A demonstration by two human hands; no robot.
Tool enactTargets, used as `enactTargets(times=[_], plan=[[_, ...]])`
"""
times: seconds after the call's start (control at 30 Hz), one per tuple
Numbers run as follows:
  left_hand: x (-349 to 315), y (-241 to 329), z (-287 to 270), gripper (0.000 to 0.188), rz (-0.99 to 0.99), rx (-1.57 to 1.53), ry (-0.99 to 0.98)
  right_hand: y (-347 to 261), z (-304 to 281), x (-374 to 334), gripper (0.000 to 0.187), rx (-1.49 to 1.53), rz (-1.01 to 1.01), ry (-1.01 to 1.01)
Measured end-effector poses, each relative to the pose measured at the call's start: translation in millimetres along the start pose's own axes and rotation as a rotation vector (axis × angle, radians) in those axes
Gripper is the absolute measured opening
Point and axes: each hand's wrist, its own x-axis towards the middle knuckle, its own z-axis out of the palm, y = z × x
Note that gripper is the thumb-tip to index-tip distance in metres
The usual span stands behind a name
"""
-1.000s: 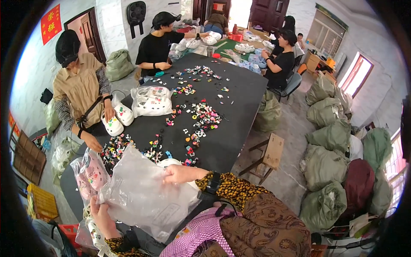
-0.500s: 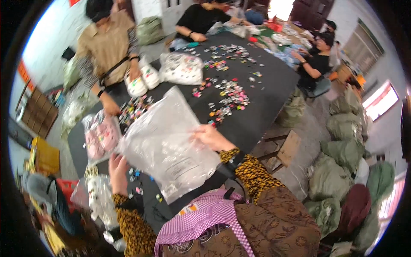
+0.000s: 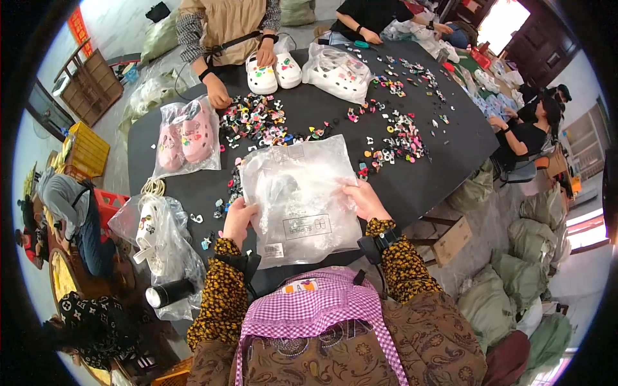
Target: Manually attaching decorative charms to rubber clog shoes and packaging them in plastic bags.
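The counter (image 3: 444, 161) is broad and dark, with stock spread across its left and far portions. The bag (image 3: 302, 212), printed translucent plastic, is spread almost flat above the near part of the counter; from where I stand, neither contact with the surface nor any contents can be confirmed. The pink clogs (image 3: 197, 138) lie bagged on the counter, to the left. The white clogs (image 3: 262, 78) stand at the far side, under a co-worker's hand (image 3: 266, 53). The left hand (image 3: 237, 222) is clamped on the bag's left edge; the right hand (image 3: 367, 201) is clamped on its right edge. Charms (image 3: 254, 122), small and multicoloured, lie heaped beyond the bag.

Step in hand, as judged: holding the bag spread by both sides. The next move calls for even control of both edges, since thin film will likely sag or crease if one slips.

Change from half a second ago: the bag was askew, one corner pointing to the far side. It is now nearly square to the body. The pink clogs remain bagged.
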Motion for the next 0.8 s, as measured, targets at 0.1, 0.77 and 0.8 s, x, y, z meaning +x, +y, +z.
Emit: enactTargets(times=[0.1,0.77,0.8], plan=[[8.5,-0.8,-7.6,0.032,0.063,-0.097,-0.013,6.1,-14.4,4.2,0.035,-0.042,-0.025,0.025],[-38.3,95.6,-21.7,0.03,0.253,0.008,-0.046,-63.9,-4.0,-21.6,0.026,-0.517,-0.525,-0.154],[-34.6,93.0,-20.7,0.03,0.253,0.006,-0.047,-63.2,-0.9,-19.9,0.026,-0.512,-0.554,-0.08]])
